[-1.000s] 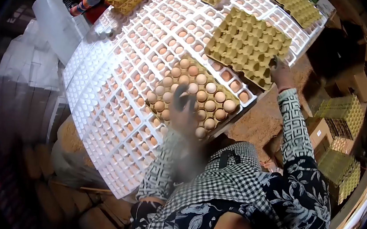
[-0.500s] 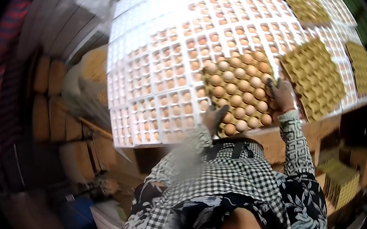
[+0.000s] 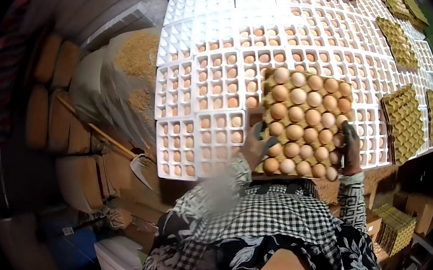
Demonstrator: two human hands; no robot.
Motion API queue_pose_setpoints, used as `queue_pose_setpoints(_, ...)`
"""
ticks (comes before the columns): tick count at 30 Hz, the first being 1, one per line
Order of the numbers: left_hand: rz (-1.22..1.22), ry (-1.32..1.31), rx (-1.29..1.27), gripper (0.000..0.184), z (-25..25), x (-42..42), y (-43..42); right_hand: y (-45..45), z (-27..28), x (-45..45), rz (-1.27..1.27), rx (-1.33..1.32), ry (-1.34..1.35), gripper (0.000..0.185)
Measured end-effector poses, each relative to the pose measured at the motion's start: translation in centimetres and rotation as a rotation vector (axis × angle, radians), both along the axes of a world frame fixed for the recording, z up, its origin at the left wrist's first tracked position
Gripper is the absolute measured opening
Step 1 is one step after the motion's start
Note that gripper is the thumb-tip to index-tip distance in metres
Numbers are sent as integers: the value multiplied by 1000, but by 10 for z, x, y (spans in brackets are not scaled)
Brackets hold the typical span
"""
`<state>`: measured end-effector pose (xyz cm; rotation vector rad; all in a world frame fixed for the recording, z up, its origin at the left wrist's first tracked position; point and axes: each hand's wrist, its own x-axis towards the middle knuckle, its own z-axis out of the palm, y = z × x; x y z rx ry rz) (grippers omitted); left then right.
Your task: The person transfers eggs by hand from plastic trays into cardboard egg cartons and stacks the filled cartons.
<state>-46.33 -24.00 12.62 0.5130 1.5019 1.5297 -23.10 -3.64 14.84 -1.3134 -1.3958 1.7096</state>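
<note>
A yellow-brown pulp egg tray (image 3: 268, 88) full of light brown eggs (image 3: 312, 117) is held between my two hands in front of the apron. My left hand (image 3: 257, 147) grips the tray's left edge, its thumb lying over the rim beside the eggs. At the opposite edge, my right hand (image 3: 351, 148) holds the right side, fingers pressed against it. Both hands wear dark-fingered gloves. Beneath and around the tray lie white foam egg trays (image 3: 219, 109) with eggs in their square cells. Whether the tray's underside touches them is hidden.
Emptied pulp trays (image 3: 405, 123) lie on the foam trays at the right. A stack of pulp trays (image 3: 394, 227) stands low at the right. On the left are a sack of husk-like material (image 3: 135, 58), a wooden-handled tool (image 3: 100, 133) and brown bundles (image 3: 80, 178).
The full egg tray has turned from a slant to nearly square with my body, both hands still on it. My view has shifted, showing more of the far side of the table.
</note>
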Motion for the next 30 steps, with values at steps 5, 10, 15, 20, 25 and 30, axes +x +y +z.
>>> queue_pose_setpoints(5,31,227,-242,56,8,-114,-105,-93,-1,-135,205,-1,-188,54)
queue_pose_setpoints(10,-543,841,-782,46,-16,-196,-156,-111,-68,-184,410,379,-588,55)
queue_pose_setpoints(15,-251,952,-569,34,20,-226,-125,-77,-22,-229,339,699,-716,46)
queue_pose_setpoints(20,-244,1426,-243,48,0,-232,-18,-21,-73,-290,747,811,-881,31)
queue_pose_setpoints(25,-645,1491,-95,46,-18,-253,22,-11,-29,-276,639,627,-517,25)
queue_pose_setpoints(30,8,85,-29,39,-19,-256,-12,8,-32,-265,444,2,274,36)
